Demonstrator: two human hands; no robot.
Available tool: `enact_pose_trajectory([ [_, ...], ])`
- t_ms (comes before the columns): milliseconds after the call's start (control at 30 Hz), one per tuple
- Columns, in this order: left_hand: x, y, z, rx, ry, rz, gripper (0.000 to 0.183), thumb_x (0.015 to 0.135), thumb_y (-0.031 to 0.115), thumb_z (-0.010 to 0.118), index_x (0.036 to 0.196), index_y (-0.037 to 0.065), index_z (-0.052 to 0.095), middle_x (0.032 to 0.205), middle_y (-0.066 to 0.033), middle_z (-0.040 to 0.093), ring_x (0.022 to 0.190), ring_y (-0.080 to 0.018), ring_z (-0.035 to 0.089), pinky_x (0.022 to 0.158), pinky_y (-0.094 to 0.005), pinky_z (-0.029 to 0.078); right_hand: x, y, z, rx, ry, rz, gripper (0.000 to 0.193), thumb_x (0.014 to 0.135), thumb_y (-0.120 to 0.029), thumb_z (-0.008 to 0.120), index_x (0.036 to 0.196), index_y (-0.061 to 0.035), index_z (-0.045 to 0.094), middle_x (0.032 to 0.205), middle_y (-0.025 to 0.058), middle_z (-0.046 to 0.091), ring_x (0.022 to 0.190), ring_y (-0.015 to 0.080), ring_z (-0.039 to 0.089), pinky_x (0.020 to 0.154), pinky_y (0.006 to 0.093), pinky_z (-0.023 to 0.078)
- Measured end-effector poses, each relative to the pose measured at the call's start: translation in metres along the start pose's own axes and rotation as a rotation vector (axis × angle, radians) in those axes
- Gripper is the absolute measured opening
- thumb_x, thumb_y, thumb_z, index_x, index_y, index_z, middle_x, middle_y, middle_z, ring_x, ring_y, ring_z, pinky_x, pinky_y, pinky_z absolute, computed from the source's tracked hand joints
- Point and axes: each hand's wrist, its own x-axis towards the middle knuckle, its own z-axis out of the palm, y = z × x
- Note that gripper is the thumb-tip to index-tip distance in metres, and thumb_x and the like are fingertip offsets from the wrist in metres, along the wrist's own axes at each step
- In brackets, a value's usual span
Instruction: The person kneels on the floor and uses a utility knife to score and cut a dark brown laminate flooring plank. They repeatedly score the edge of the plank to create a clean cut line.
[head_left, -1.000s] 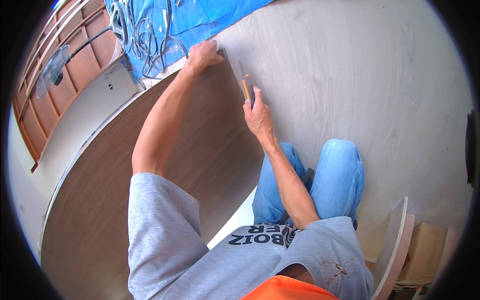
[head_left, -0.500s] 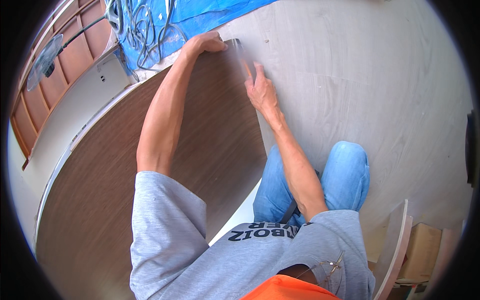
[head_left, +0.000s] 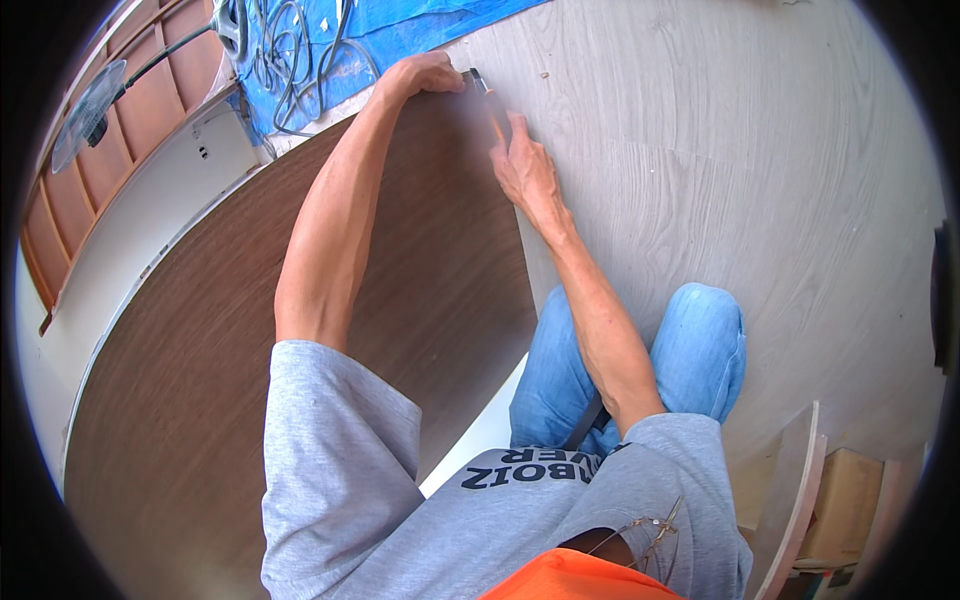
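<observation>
A hammer with a dark metal head and an orange-brown handle is gripped in my right hand, blurred along the handle. Its head lies over the far corner of a dark brown wood-grain panel. Beside that head, my left hand has its fingers pinched together at the panel's far edge. Whatever those fingers hold is too small or hidden to make out. The panel stretches from the far corner down along my left side, under my left arm.
Pale wood-grain flooring spreads to the right. Blue sheeting with a coiled grey cable lies at the far left. A fan stands beside brown framed panels. A cardboard box and an upright board are at lower right.
My left hand has shifted slightly right and away, closer to the hammer head. The hammer head has moved a little farther away and shows more sharply. The panel stays put.
</observation>
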Motion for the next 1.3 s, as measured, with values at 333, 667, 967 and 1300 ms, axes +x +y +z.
enact_pose_trajectory([
  [333, 0.013, -0.016, 0.005, -0.049, 0.015, 0.058, 0.054, 0.079, 0.044, 0.063, 0.109, 0.0, 0.071, 0.102, -0.0165, 0.073, 0.092, -0.0303, 0.066, 0.084, -0.0452, 0.049, 0.002, -0.003, -0.005, 0.006, -0.119, 0.074, 0.043, 0.094, -0.014, 0.049, 0.134, -0.0035, 0.036, 0.088, 0.0353, 0.065, 0.085, 0.0569, 0.061, 0.074, 0.06, 0.049],
  [667, 0.027, -0.026, 0.012, -0.006, 0.039, 0.131, 0.047, 0.081, 0.045, 0.064, 0.106, 0.007, 0.072, 0.098, -0.017, 0.071, 0.091, -0.0327, 0.064, 0.081, -0.0444, 0.049, 0.007, 0.0, 0.003, -0.085, -0.047, -0.035, 0.041, 0.096, -0.013, 0.05, 0.13, 0.005, 0.039, 0.071, 0.0257, 0.063, 0.067, 0.0461, 0.063, 0.059, 0.0558, 0.046],
  [967, 0.02, -0.016, 0.009, 0.06, 0.033, 0.089, 0.051, 0.081, 0.044, 0.062, 0.107, 0.001, 0.072, 0.104, -0.0174, 0.072, 0.093, -0.031, 0.066, 0.084, -0.0438, 0.05, 0.009, -0.006, -0.002, -0.057, -0.054, -0.032, 0.043, 0.095, -0.012, 0.049, 0.131, 0.0101, 0.039, 0.074, 0.0285, 0.063, 0.069, 0.0484, 0.063, 0.061, 0.0565, 0.047],
  [1300, 0.028, -0.021, 0.016, -0.013, 0.085, 0.047, 0.046, 0.078, 0.043, 0.066, 0.101, 0.003, 0.072, 0.092, -0.0174, 0.071, 0.083, -0.0298, 0.065, 0.076, -0.0441, 0.049, 0.014, 0.001, -0.003, -0.046, -0.093, -0.053, 0.043, 0.095, -0.011, 0.05, 0.13, 0.0118, 0.04, 0.076, 0.0294, 0.064, 0.071, 0.0481, 0.064, 0.063, 0.0563, 0.047],
])
